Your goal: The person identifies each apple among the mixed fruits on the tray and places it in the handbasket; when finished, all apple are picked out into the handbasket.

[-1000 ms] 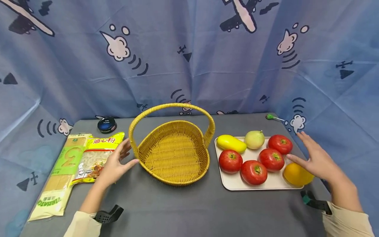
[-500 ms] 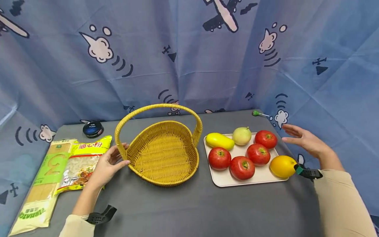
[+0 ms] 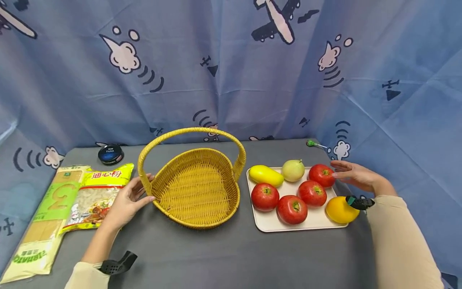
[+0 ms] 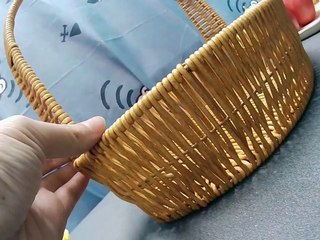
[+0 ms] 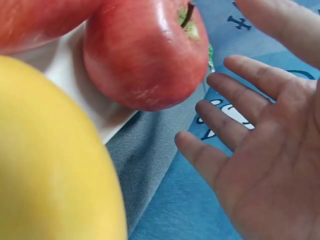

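A yellow wicker basket (image 3: 196,196) with a tall arched handle stands mid-table. My left hand (image 3: 126,202) pinches its left rim near the handle's foot. In the left wrist view the thumb (image 4: 90,131) lies along the rim, with the fingers behind and below it. My right hand (image 3: 355,176) is beside the back-right red apple (image 3: 321,175), fingers spread in the right wrist view, nothing in the palm. That apple sits on a white tray (image 3: 265,226) with several more red apples, a yellow mango (image 3: 266,176), a pale green pear (image 3: 293,170) and an orange-yellow fruit (image 3: 341,210).
To the left lie a long noodle pack (image 3: 47,224) and a yellow macaroni bag (image 3: 95,200). Behind them is a round black tuna tin (image 3: 110,155). A small green-headed tool (image 3: 315,143) lies at the back right edge. A blue patterned curtain (image 3: 231,80) hangs behind the table.
My left hand has closed on the basket's rim. The right hand has come left from the tray's outer side, up to the back-right apple. The head view has shifted slightly.
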The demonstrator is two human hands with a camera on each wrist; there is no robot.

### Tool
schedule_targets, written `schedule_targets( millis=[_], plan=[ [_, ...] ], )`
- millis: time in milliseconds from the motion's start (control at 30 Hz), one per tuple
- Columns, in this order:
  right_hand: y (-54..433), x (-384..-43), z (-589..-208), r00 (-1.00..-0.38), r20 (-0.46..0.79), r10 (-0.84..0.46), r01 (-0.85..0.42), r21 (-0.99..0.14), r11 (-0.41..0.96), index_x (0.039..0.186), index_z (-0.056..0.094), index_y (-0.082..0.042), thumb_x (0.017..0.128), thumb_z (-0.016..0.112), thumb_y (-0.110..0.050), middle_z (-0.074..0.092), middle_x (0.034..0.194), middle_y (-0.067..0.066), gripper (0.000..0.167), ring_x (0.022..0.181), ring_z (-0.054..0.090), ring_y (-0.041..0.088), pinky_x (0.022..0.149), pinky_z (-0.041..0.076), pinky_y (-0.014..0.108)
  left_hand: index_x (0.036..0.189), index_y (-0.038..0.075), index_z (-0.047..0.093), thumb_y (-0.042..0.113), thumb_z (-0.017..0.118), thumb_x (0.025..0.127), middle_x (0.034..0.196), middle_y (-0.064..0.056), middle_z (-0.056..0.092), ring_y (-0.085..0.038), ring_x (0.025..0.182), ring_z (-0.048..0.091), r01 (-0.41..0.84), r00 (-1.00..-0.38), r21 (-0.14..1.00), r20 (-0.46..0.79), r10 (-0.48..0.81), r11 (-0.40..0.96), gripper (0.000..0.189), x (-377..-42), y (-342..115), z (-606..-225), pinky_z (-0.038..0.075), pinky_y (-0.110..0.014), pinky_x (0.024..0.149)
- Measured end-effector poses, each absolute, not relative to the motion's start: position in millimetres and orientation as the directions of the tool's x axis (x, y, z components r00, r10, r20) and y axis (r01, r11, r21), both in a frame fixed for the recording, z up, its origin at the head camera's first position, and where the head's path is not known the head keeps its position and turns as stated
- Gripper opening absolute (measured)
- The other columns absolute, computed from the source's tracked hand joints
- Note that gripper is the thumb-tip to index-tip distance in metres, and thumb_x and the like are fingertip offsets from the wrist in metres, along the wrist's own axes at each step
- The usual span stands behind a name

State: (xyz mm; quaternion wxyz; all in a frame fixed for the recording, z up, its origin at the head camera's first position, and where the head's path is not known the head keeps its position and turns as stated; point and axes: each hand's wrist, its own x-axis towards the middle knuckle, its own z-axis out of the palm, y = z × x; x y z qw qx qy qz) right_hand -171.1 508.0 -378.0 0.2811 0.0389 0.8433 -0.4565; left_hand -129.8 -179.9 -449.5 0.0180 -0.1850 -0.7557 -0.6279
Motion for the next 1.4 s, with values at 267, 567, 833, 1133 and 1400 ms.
schedule_targets(
  millis=[267, 567, 833, 1133, 1400],
  plan=[
    [504, -177, -389, -0.789, -0.574, -0.220, 0.375, -0.733, 0.567, 0.150, 0.003, 0.001, 0.092, 0.058, -0.016, 0.004, 0.154, 0.029, 0.083, 0.137, 0.011, 0.050, 0.112, 0.011, 0.066, 0.137, -0.003, 0.041, -0.003, 0.067, 0.084, 0.136, -0.024, 0.047, 0.005, 0.122, 0.046, 0.293, -0.934, 0.943, 0.247, 0.257, 0.159, 0.059, -130, -181, -448, 0.038, -0.005, 0.099],
    [495, -183, -391, -0.778, -0.596, -0.198, 0.382, -0.699, 0.604, 0.150, 0.002, 0.001, 0.091, 0.062, -0.017, 0.011, 0.151, 0.031, 0.086, 0.135, 0.020, 0.049, 0.113, 0.018, 0.063, 0.136, -0.003, 0.041, 0.001, 0.068, 0.085, 0.136, -0.030, 0.044, 0.007, 0.121, 0.046, 0.279, -0.939, 0.943, 0.228, 0.256, 0.182, 0.059, -130, -182, -448, 0.037, -0.004, 0.099],
    [492, -185, -396, -0.776, -0.607, -0.172, 0.376, -0.664, 0.646, 0.150, 0.004, -0.001, 0.087, 0.068, -0.020, 0.024, 0.145, 0.029, 0.091, 0.130, 0.031, 0.044, 0.110, 0.032, 0.058, 0.136, -0.003, 0.042, -0.001, 0.068, 0.084, 0.135, -0.028, 0.046, 0.006, 0.120, 0.047, 0.290, -0.937, 0.938, 0.238, 0.255, 0.192, 0.059, -131, -183, -449, 0.038, -0.004, 0.098],
    [490, -180, -395, -0.823, -0.559, -0.103, 0.319, -0.604, 0.730, 0.148, 0.015, -0.001, 0.085, 0.071, -0.032, 0.032, 0.140, 0.029, 0.090, 0.123, 0.039, 0.042, 0.106, 0.037, 0.059, 0.135, -0.006, 0.041, -0.003, 0.068, 0.083, 0.134, -0.032, 0.045, 0.006, 0.119, 0.048, 0.290, -0.937, 0.938, 0.238, 0.255, 0.189, 0.059, -131, -182, -448, 0.038, -0.004, 0.097],
    [491, -171, -381, -0.899, -0.435, -0.044, 0.262, -0.617, 0.742, 0.149, 0.017, -0.002, 0.086, 0.069, -0.035, 0.029, 0.140, 0.032, 0.088, 0.120, 0.033, 0.046, 0.100, 0.035, 0.066, 0.136, -0.005, 0.041, -0.004, 0.068, 0.082, 0.135, -0.032, 0.044, 0.006, 0.120, 0.048, 0.288, -0.937, 0.940, 0.237, 0.259, 0.182, 0.060, -132, -181, -449, 0.038, -0.005, 0.098]
  ],
)
